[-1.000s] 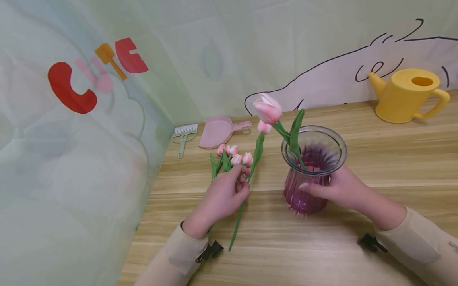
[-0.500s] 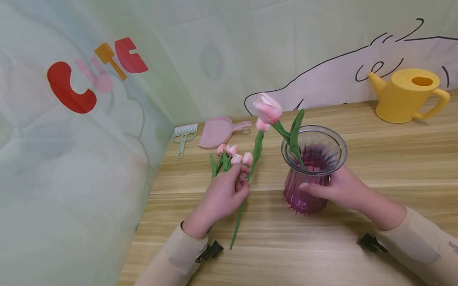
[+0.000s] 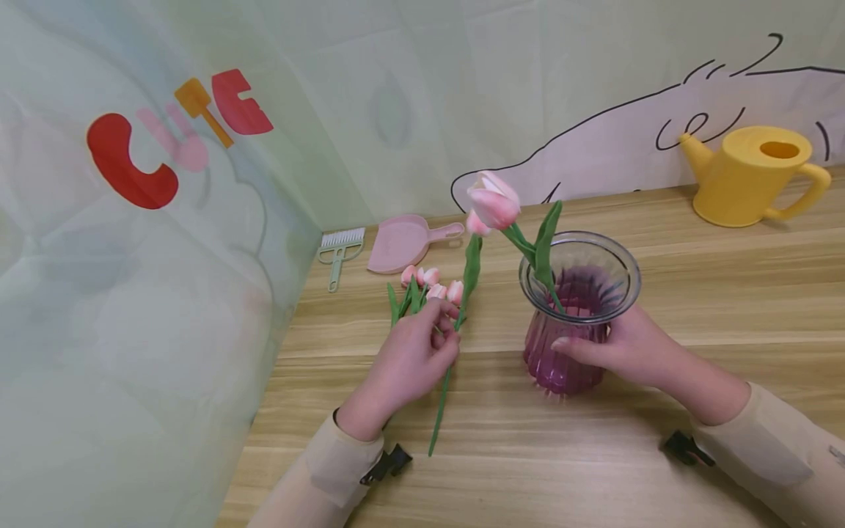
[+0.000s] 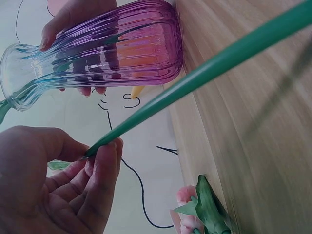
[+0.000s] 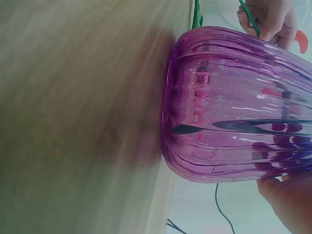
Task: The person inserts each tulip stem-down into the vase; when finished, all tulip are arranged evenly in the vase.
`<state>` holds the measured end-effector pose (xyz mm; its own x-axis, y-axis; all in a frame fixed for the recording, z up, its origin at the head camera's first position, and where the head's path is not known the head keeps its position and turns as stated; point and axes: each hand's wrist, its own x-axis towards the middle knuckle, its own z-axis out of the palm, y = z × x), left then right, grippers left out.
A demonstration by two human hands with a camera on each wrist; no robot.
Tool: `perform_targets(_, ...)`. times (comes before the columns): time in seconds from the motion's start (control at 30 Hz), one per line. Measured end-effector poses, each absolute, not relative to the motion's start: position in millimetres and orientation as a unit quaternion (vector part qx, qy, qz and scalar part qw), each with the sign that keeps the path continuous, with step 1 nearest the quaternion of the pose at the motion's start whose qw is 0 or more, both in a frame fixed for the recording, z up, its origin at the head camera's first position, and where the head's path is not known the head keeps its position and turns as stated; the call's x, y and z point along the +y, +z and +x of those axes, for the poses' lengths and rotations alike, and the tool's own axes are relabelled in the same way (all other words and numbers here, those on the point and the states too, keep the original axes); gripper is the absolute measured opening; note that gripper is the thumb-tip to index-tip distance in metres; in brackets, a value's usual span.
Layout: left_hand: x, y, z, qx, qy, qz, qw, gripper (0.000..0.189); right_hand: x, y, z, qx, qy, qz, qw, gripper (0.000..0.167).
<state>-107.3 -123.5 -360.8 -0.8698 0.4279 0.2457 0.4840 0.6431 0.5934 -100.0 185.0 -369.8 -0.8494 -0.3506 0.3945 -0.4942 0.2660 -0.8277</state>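
My left hand [image 3: 411,361] pinches the green stem of an artificial pink tulip [image 4: 195,80] between thumb and fingers. The stem's lower end slants toward me, and its bloom is partly hidden behind another tulip. That other tulip [image 3: 495,204] leans to the left in a ribbed glass vase [image 3: 561,367], clear at the rim and purple below. My right hand [image 3: 637,350] grips the vase's side, thumb in front, and the vase stands upright on the table. Beyond my left hand lie several more pink tulips [image 3: 409,277], their stems partly covered by the hand.
A pink dustpan [image 3: 400,246] and a small green brush [image 3: 338,257] lie at the back left of the wooden table [image 3: 502,469]. At the back right stands a yellow watering can [image 3: 749,176]. Printed cloth walls [image 3: 422,95] border the table's left and back.
The bloom of the pinched tulip has shifted slightly left, and its stem's lower end has moved a little up and to the right. My right hand and the vase have stayed put.
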Motion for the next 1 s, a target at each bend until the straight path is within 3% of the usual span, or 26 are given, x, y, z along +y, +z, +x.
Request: perform_targets(1.0, -122.8, -357.4, -105.7, -0.893, -0.381, -0.235, 0.047, 0.021, 184.8, -370.5, -97.8, -0.793, 0.543, 0.269, 0.069, 0.079)
